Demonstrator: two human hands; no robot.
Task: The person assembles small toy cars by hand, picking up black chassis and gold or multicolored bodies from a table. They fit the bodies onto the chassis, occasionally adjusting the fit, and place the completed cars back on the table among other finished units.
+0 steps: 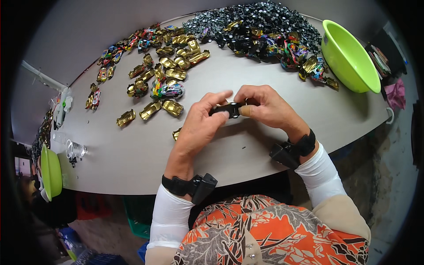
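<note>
Between both hands, above the table [145, 172], is a small toy car [230, 108] with its black underside and wheels facing me. My left hand [197, 121] is closed around one end, its thumb lying along the black base. At the other end, the thumb and forefinger of my right hand [267, 106] pinch the car near its wheels. Its body shell is mostly hidden by my fingers. Part of a gold car shell [176, 134] shows beside my left hand. Farther left lie several gold car shells [150, 110] and a multicoloured toy car [171, 90].
A heap of black car bases with wheels [265, 20] lies at the back, with coloured cars [293, 51] along its front. A green basin [351, 57] tilts at the right. Clear cups [75, 150] and another green basin [51, 172] are at the left.
</note>
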